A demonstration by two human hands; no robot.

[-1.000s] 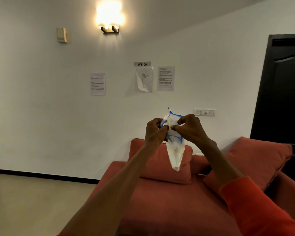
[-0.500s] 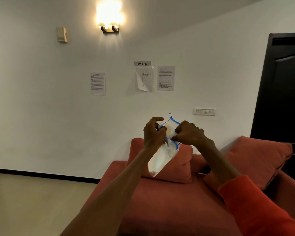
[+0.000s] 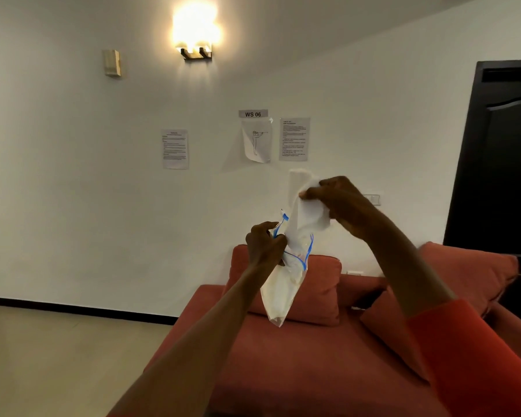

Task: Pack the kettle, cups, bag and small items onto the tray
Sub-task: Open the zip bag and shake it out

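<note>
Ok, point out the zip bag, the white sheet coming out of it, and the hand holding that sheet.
zip bag (image 3: 278,299): head view, lower body.
white sheet (image 3: 309,218): head view, middle fold.
right hand (image 3: 342,203): head view, back of hand.

Wall papers' (image 3: 294,139) print too small

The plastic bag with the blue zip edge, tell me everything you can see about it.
The plastic bag is clear and floppy, with a blue zip strip round its open mouth. It hangs mouth up and slightly tilted in mid-air, in front of a red cushion on the sofa. The left hand pinches its rim. A white sheet, looking like paper or tissue, sticks up out of the mouth, and the right hand grips its upper end. The bag's lower part looks whitish; its contents are unclear.
</note>
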